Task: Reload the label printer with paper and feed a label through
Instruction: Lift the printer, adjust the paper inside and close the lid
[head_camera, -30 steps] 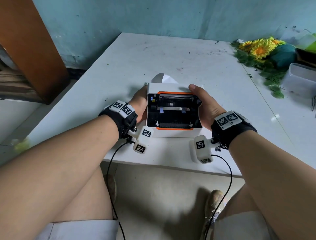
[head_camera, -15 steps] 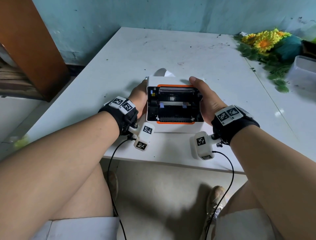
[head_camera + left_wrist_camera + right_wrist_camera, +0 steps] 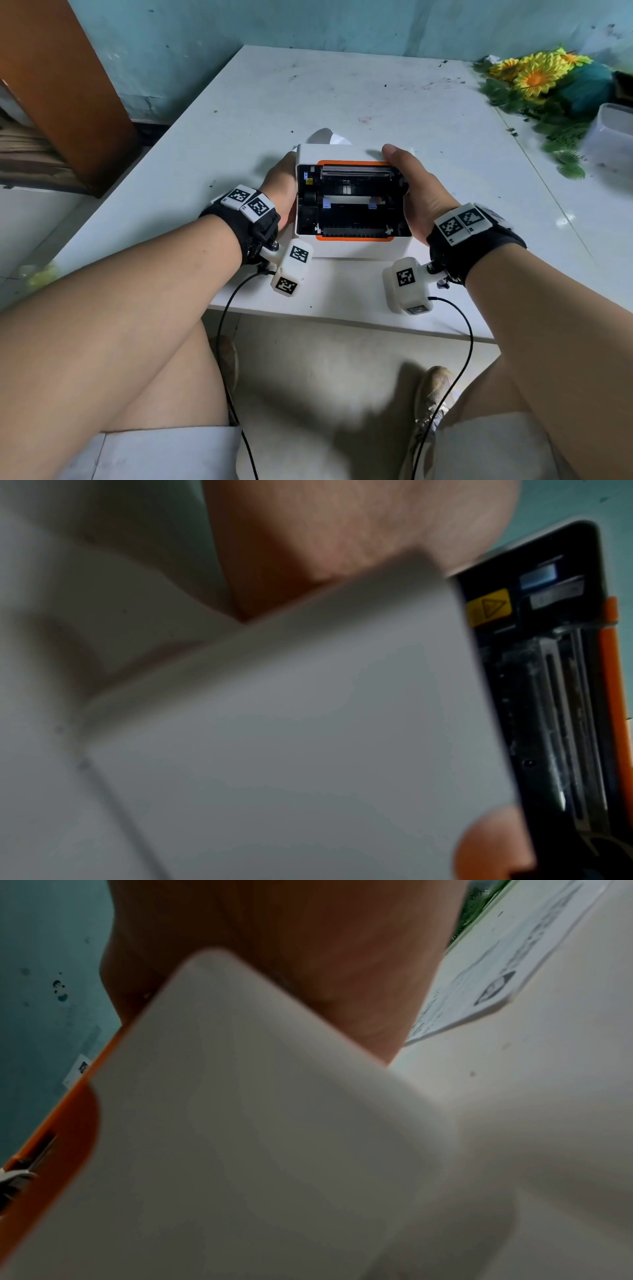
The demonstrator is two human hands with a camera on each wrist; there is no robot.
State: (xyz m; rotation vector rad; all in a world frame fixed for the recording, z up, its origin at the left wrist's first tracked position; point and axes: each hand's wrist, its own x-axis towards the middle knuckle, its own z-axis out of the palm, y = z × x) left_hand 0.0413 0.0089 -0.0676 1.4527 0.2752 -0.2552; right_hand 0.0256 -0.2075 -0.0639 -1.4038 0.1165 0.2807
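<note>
A white label printer (image 3: 352, 251) with orange trim stands near the table's front edge, its lid open and its dark inside with the roller bar exposed. My left hand (image 3: 281, 185) holds its left side; in the left wrist view the palm (image 3: 342, 534) lies on the casing (image 3: 291, 737) and a thumb tip (image 3: 489, 845) sits at the opening's rim. My right hand (image 3: 418, 192) grips the right side, thumb on top of the rear part. White paper (image 3: 325, 137) pokes out behind the printer. A printed label sheet (image 3: 496, 969) lies on the table past my right hand.
Artificial sunflowers (image 3: 537, 75) and a clear plastic tub (image 3: 609, 137) sit at the table's far right. A brown wooden panel (image 3: 61, 96) stands to the left of the white table (image 3: 342, 85). Cables hang from both wrist cameras over the front edge.
The head view has shifted a little. Both hands stay on the printer's sides and the printer stays where it was.
</note>
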